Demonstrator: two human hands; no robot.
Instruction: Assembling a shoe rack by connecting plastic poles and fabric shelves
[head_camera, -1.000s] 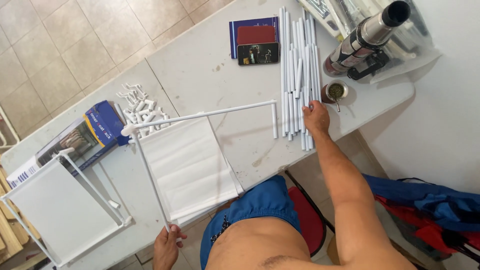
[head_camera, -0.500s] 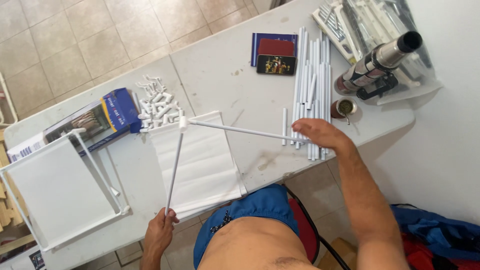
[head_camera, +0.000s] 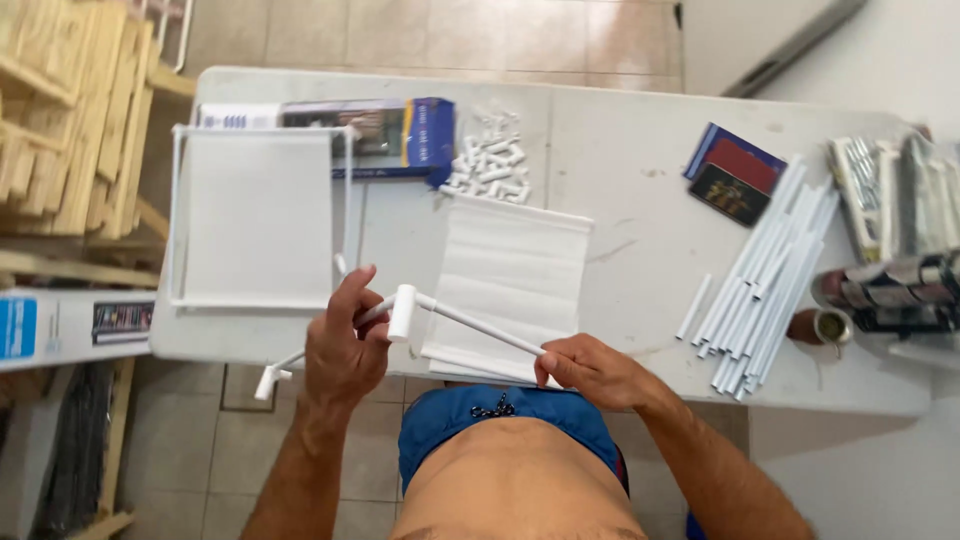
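My left hand (head_camera: 343, 345) grips a thin white tube (head_camera: 300, 352) close to a white corner connector (head_camera: 402, 311). Its other end, with a second connector (head_camera: 264, 382), hangs past the table's near edge. My right hand (head_camera: 591, 371) pinches the near end of a second white tube (head_camera: 478, 327) that runs from that corner connector. Both hands hold the joined tubes just above the front edge of the white table (head_camera: 620, 130), over a stack of folded white fabric panels (head_camera: 510, 280).
An assembled white frame with a fabric panel (head_camera: 256, 215) lies at the left. A blue box (head_camera: 385, 135), a heap of white connectors (head_camera: 492, 170), a bundle of white tubes (head_camera: 770, 275), a dark booklet (head_camera: 733, 175) and bagged parts (head_camera: 895, 230) sit on the table. Wooden slats (head_camera: 60, 110) stand at the far left.
The tube assembly has been pulled toward me and swung round; my right hand came off the tube bundle side to the near end of a tube. The camera view turned.
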